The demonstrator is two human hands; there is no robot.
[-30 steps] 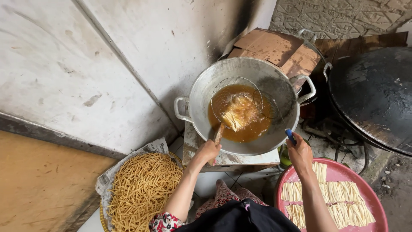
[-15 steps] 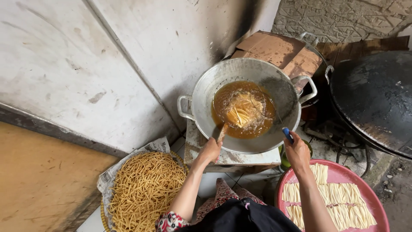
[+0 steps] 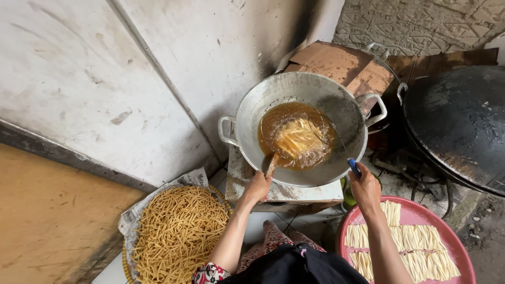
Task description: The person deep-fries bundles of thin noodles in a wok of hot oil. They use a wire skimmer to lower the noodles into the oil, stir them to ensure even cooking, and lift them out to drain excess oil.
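2 hands work the round metal wok (image 3: 247, 113) of hot oil at frame centre: left hand (image 3: 258, 186) grips a wooden-handled skimmer (image 3: 271, 164), right hand (image 3: 364, 188) a blue-handled tool (image 3: 354, 167). jerking the pale frying sticks (image 3: 298, 138) could splash oil onto skin.

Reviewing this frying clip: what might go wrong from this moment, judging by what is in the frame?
1. The wok holds bubbling oil, and the left hand and right hand are bare and close to its rim; a splash could burn them.
2. The wok sits on a small stove and both hands work utensils in it, so a hard push might tip it.
3. Cardboard leans just behind the wok and could catch fire.
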